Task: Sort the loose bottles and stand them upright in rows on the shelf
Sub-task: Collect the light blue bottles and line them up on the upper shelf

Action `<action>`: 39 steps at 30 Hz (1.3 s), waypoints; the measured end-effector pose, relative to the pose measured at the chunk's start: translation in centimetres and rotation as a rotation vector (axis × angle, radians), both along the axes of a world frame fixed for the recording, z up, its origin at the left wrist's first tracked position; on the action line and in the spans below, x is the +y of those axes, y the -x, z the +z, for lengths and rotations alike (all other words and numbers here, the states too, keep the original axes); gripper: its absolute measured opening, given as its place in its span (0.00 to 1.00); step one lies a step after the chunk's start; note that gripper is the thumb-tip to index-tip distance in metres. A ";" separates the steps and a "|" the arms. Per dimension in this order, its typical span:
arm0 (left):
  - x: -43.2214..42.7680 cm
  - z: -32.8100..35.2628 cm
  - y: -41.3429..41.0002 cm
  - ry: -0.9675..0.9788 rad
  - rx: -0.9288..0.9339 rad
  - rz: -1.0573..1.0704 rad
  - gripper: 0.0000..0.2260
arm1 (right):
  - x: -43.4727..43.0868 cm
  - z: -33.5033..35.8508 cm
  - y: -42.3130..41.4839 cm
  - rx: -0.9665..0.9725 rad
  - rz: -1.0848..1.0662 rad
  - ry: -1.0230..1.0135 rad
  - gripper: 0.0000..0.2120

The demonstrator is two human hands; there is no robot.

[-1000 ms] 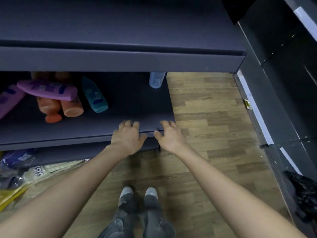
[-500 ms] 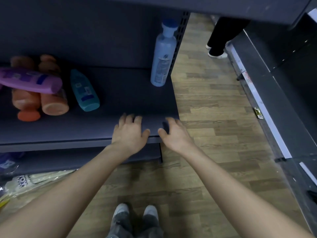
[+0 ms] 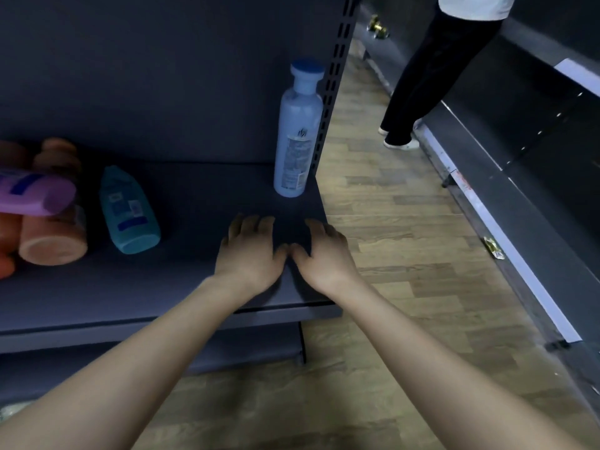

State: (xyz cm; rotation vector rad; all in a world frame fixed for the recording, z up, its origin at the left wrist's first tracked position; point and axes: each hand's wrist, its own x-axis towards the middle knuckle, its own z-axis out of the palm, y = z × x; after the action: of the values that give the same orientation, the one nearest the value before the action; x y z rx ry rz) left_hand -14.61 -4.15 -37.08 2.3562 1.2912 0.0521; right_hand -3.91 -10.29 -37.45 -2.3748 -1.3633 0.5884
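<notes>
A pale blue bottle (image 3: 298, 134) with a blue cap stands upright at the back right corner of the dark shelf (image 3: 201, 196). A teal bottle (image 3: 128, 212) lies on its side to the left. Beside it lie orange bottles (image 3: 53, 235), with a purple bottle (image 3: 31, 194) lying across them. My left hand (image 3: 251, 254) and my right hand (image 3: 324, 254) rest palm down, side by side, on the shelf near its front right corner, fingers spread, holding nothing.
A perforated upright post (image 3: 334, 79) bounds the shelf on the right. Wooden floor (image 3: 389, 222) runs along the aisle. Another person's legs (image 3: 422, 79) stand by the opposite dark shelving (image 3: 535, 157). A lower shelf (image 3: 97, 362) sits below.
The view has tilted upward, revealing the whole pale blue bottle and the other person. Both hands slid farther onto the shelf and closer together.
</notes>
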 end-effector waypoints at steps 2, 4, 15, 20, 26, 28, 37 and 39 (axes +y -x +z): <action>0.9 -0.2 -0.6 -0.010 -0.028 -0.012 0.26 | 0.9 -0.1 -0.5 0.037 -0.020 -0.020 0.28; 1.7 -0.5 -1.1 0.000 -0.062 -0.017 0.26 | 1.8 -0.2 -1.1 0.068 -0.033 -0.051 0.27; 5.7 0.2 -3.7 0.051 -0.303 0.013 0.27 | 7.1 0.9 -3.4 0.187 -0.096 -0.238 0.24; 7.2 1.1 -4.4 0.190 -0.499 0.043 0.25 | 8.9 1.4 -4.2 0.366 -0.090 -0.406 0.28; 8.2 1.1 -4.8 0.300 -0.708 -0.100 0.33 | 9.8 1.8 -5.0 0.552 -0.048 -0.524 0.18; 8.3 1.0 -4.8 0.374 -0.747 -0.125 0.36 | 9.7 1.7 -5.0 0.620 -0.028 -0.537 0.17; 8.0 0.5 -4.9 0.410 -0.833 -0.104 0.35 | 9.7 1.9 -5.4 0.645 -0.085 -0.521 0.29; 7.7 0.5 -4.9 0.392 -0.838 -0.090 0.35 | 9.7 2.0 -5.2 0.625 -0.080 -0.526 0.33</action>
State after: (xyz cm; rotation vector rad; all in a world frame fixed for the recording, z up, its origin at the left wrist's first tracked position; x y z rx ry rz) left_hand -9.71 3.53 -36.56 1.7347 0.6954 0.6239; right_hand 1.28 -0.57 -35.43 -1.6254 -0.9785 0.7531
